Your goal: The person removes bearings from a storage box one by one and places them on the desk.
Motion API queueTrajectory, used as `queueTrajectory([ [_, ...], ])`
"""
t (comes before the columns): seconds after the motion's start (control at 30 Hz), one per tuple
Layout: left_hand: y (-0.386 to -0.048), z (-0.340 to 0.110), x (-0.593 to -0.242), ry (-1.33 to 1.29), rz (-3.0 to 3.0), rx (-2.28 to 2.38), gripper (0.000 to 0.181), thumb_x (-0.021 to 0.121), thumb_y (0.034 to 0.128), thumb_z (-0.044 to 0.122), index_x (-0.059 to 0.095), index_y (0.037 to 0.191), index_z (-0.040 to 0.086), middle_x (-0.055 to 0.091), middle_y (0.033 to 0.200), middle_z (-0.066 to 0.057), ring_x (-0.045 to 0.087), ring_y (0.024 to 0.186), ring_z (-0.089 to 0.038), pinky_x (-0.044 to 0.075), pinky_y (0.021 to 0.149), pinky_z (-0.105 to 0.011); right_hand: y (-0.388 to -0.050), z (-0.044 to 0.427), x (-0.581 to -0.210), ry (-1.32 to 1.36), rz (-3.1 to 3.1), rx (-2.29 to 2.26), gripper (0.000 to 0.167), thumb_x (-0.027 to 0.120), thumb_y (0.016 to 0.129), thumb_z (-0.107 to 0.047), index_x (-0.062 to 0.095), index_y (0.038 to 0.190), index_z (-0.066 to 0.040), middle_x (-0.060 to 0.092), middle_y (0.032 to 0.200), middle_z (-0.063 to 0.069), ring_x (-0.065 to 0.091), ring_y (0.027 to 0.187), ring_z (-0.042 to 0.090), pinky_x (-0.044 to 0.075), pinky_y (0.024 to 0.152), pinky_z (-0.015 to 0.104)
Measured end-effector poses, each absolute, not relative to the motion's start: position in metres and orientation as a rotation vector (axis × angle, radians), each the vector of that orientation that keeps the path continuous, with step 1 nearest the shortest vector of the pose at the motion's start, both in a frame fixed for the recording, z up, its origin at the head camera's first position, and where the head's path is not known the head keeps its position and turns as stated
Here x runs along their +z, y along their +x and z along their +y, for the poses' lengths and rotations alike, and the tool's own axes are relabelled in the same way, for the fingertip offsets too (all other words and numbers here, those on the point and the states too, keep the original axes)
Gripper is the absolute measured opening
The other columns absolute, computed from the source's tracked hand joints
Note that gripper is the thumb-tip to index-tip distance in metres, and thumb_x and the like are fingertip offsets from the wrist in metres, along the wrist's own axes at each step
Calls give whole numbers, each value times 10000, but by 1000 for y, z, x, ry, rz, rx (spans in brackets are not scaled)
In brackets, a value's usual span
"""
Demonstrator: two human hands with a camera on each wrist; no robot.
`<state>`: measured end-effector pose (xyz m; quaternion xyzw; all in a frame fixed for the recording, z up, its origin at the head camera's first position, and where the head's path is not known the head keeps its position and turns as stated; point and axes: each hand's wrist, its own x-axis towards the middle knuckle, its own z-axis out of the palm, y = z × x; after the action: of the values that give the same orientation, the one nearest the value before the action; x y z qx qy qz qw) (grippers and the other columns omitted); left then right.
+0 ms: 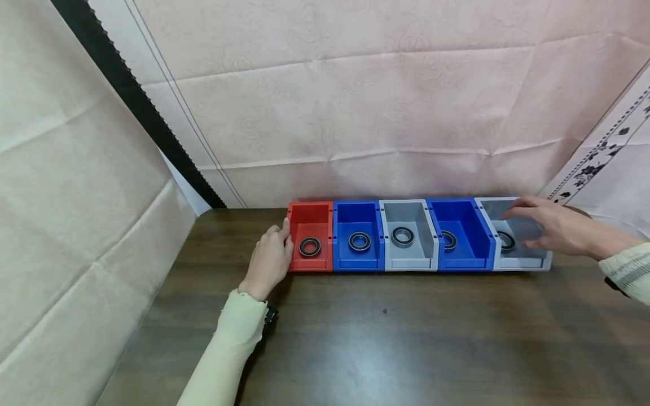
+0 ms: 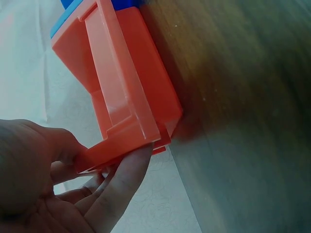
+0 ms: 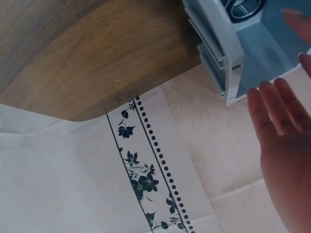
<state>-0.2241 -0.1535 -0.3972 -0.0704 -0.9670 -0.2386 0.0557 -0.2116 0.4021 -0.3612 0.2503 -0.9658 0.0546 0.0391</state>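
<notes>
My left hand (image 1: 266, 259) (image 2: 34, 174) grips the left side wall of the red bin (image 1: 311, 266) (image 2: 153, 77), its thumb and fingers on either side of the edge in the left wrist view. A black-rimmed bearing ring (image 1: 302, 248) lies inside that bin. Over the right-end grey bin (image 1: 523, 265) (image 3: 228, 43), my right hand (image 1: 563, 228) (image 3: 286, 150) has its fingers spread and holds nothing. Another ring (image 1: 512, 243) (image 3: 245, 19) lies in this grey bin, left of the fingertips in the head view.
Between the end bins stand a blue bin (image 1: 358, 265), a grey bin (image 1: 411, 264) and a second blue bin (image 1: 465, 264), each with a ring inside. The row sits along the back of the brown table (image 1: 376, 338), against the cloth backdrop (image 1: 355, 113).
</notes>
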Motion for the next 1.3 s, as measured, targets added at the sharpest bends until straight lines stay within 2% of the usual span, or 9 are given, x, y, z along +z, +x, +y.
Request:
queueTrajectory([
  [0.13,-224,-154,-396,-205,-2937,-711,561,588,1029,172,410,1553,75,599,1130,-170,557,635,-198,507,549,-260,-215,400,-364,854,-2922,131,607,925,645,-50,713,1208,-133,615,1266,137,612,1128,329,543,886,577],
  [0.23,-224,-153,-396,-200,-2947,-705,563,586,1030,172,405,1556,78,594,1091,-161,548,634,-198,494,543,-262,-216,399,-368,905,-2906,111,588,926,638,-46,721,1182,-140,620,1266,135,612,1136,323,551,886,572],
  [0.4,-223,-152,-397,-192,-2960,-717,578,592,1028,172,390,1563,90,572,1030,-144,536,627,-194,477,526,-258,-218,395,-370,868,-2998,116,515,907,697,-89,721,1175,-124,599,1322,168,598,1183,356,548,918,589],
  [0.73,-224,-152,-398,-192,-2957,-704,578,591,1029,175,387,1562,88,579,1051,-143,541,626,-188,486,530,-254,-225,392,-372,819,-3110,104,504,874,751,-115,718,1229,-89,610,1361,185,637,1184,412,537,938,612],
  [0.97,-224,-154,-399,-217,-2920,-689,555,584,1030,162,411,1548,65,597,1078,-158,539,597,-186,487,518,-260,-232,392,-379,861,-3108,109,529,883,735,-128,727,1239,-85,614,1360,242,628,1186,474,522,938,641],
  [1.1,-223,-154,-399,-207,-2930,-688,555,584,1030,161,409,1549,66,593,1069,-159,536,599,-185,482,516,-259,-234,392,-386,908,-3075,112,537,910,713,-172,740,1220,-123,636,1330,236,653,1139,450,537,912,635],
  [1.3,-223,-152,-400,-218,-2919,-667,554,588,1026,153,418,1546,65,596,1083,-162,537,581,-181,487,510,-254,-235,392,-389,935,-3058,95,513,907,712,-146,751,1200,-114,662,1298,235,684,1097,404,556,903,602],
])
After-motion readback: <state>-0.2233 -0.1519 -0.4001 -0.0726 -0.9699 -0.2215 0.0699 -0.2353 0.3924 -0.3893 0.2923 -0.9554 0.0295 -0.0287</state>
